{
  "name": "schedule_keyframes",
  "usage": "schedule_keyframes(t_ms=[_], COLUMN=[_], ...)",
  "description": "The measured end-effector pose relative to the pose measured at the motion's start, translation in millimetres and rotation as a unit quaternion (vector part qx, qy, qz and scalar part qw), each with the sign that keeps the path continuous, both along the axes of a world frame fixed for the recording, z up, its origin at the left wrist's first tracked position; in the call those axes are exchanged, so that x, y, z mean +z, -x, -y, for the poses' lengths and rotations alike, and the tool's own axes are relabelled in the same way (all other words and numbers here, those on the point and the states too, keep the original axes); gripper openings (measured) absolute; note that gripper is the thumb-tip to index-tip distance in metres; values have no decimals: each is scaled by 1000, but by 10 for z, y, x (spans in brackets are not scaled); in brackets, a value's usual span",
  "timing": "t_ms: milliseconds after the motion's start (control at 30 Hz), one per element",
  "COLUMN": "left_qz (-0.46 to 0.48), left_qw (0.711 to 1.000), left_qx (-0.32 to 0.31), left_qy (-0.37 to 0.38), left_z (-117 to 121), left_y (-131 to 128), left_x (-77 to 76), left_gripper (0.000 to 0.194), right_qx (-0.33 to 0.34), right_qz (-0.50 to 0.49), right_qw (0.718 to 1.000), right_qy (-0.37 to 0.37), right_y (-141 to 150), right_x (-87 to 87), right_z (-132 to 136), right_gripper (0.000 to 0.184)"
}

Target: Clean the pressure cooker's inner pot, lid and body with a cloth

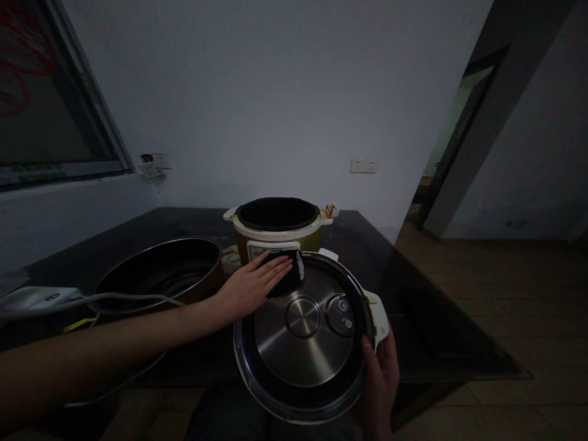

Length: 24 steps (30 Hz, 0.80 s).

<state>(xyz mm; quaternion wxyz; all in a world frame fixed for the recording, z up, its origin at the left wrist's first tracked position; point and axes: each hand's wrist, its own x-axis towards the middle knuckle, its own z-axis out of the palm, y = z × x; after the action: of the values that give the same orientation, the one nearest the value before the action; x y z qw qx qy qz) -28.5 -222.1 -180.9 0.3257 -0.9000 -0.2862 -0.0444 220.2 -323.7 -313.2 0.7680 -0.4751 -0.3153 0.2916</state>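
Observation:
My right hand (382, 380) grips the rim of a pressure cooker lid (312, 361) by its white side handle, thumb on the inner face. The lid is tilted up with its steel underside and dark sealing ring toward me. Against its upper left part, my left hand (257, 282) presses a black cloth (285, 280), fingers stretched over it; a pale patch shows at the cloth's edge. Just behind the lid stands the electric pressure cooker (280, 234), uncovered, with a dark pot inside. The lid hides part of its front.
A wide dark pan (160, 269) sits on the black table (381, 263), left of the cooker. Grey cable (133, 296) and a white power strip (39, 300) lie at the left, near a yellow strip (81, 323). Wall sockets (364, 165) are behind the table.

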Motion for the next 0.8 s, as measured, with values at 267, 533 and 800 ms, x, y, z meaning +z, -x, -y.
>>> schedule_keyframes(t_ms=[267,533,800], left_qz=[5,3,8], left_qw=[998,992,996], left_qx=[-69,-123,-84], left_qy=[9,36,8], left_z=[-145,-136,-92], left_y=[-287,-733,-444], left_x=[13,25,28], left_gripper=[70,72,58], right_qx=[-3,8,13], right_qz=[5,1,-43], right_qw=[1000,1000,999], right_qy=[-3,-5,-9], right_y=[3,-11,1], right_x=[6,-13,-6], right_z=[-3,-20,-23], right_gripper=[71,68,68])
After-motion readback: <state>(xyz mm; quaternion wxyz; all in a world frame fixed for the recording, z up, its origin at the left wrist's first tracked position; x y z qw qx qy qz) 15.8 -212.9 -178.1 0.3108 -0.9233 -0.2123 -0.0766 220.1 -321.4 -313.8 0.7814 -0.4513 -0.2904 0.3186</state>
